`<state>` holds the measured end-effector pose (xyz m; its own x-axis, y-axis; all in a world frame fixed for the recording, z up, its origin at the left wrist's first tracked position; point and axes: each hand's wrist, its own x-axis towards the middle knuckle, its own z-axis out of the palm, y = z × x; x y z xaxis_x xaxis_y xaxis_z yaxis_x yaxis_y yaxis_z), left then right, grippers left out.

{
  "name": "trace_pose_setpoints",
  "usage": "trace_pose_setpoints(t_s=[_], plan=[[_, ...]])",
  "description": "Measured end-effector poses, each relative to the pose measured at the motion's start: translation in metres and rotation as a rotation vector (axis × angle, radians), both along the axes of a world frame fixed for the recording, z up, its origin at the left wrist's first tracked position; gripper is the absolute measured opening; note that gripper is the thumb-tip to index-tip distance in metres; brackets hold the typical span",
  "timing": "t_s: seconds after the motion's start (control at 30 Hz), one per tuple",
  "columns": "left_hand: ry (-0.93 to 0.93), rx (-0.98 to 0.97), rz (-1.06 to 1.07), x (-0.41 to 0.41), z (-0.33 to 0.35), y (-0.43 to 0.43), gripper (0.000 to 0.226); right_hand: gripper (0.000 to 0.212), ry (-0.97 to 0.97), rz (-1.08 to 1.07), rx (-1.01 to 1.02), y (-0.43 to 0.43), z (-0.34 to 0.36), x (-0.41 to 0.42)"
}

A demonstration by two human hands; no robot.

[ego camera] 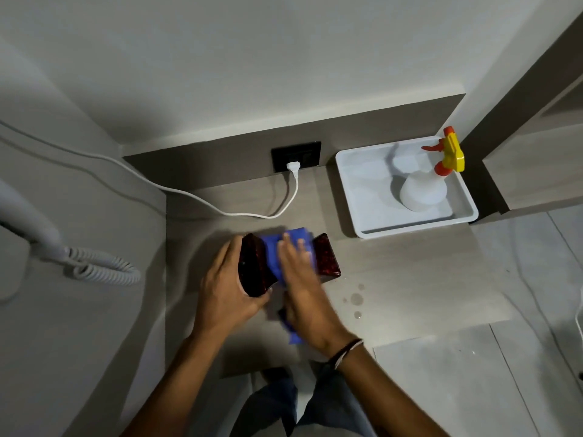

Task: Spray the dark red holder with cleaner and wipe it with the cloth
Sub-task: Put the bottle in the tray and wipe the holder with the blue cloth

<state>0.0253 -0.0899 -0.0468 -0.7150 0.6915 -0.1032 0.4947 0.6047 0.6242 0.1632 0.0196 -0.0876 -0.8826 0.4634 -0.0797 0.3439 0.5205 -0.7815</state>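
Left hand (228, 287) grips glossy dark red holder (328, 258); right hand (298, 272) presses blue cloth (284, 244) flat. Wipe toward 3 o'clock (droplets there), keeping the holder braced.

Single head view, wide-angle, looking steeply down and forward from above the counter (410, 279); hands close below, back wall (284, 58) at top, floor (473, 389) at bottom right.

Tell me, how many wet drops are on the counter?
3 that I can make out clearly: a faint one, the largest below it, and a small one nearest the person. All lie right of the right hand. Fainter specks may be missed.
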Motion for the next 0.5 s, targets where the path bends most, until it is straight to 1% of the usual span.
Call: trace_pose_setpoints(t_s=[0.07, 0.13, 0.17, 0.23, 0.27, 0.3, 0.33, 0.4, 0.43, 0.47, 0.5], plan=[[-0.009, 0.016, 0.002, -0.001, -0.002, -0.002, 0.09, 0.11, 0.105, 0.094, 0.013, -0.027, 0.005, -0.001], [-0.008, 0.007, 0.019, -0.001, -0.004, -0.008, 0.09, 0.121, 0.147, 0.128, 0.126, -0.021, -0.002, 0.006], [0.003, -0.005, 0.03, -0.001, -0.003, -0.011, 0.094, 0.118, 0.105, 0.117, 0.19, -0.008, -0.009, 0.014], [0.016, -0.014, 0.046, 0.0, -0.004, -0.014, 0.106, 0.103, -0.086, 0.073, 0.271, 0.021, -0.017, 0.03], [0.008, -0.004, 0.044, 0.001, -0.004, -0.015, 0.108, 0.098, -0.154, 0.029, 0.239, 0.031, -0.017, 0.034], [0.002, 0.009, 0.042, 0.001, -0.003, -0.015, 0.108, 0.097, -0.167, -0.018, 0.183, 0.032, -0.015, 0.033], [0.003, 0.019, 0.045, 0.003, -0.003, -0.013, 0.106, 0.098, -0.143, -0.034, 0.13, 0.026, -0.009, 0.027], [-0.01, 0.023, 0.052, 0.003, -0.006, -0.012, 0.098, 0.101, 0.009, 0.027, 0.027, -0.007, 0.002, 0.007], [-0.012, 0.023, 0.066, 0.003, -0.008, -0.013, 0.092, 0.104, 0.098, 0.079, 0.008, -0.026, 0.008, -0.001], [-0.003, 0.016, 0.086, 0.003, -0.008, -0.015, 0.087, 0.107, 0.162, 0.147, 0.03, -0.04, 0.01, -0.004], [0.0, -0.001, 0.1, 0.002, -0.008, -0.018, 0.085, 0.11, 0.193, 0.19, 0.059, -0.043, 0.009, -0.004]])
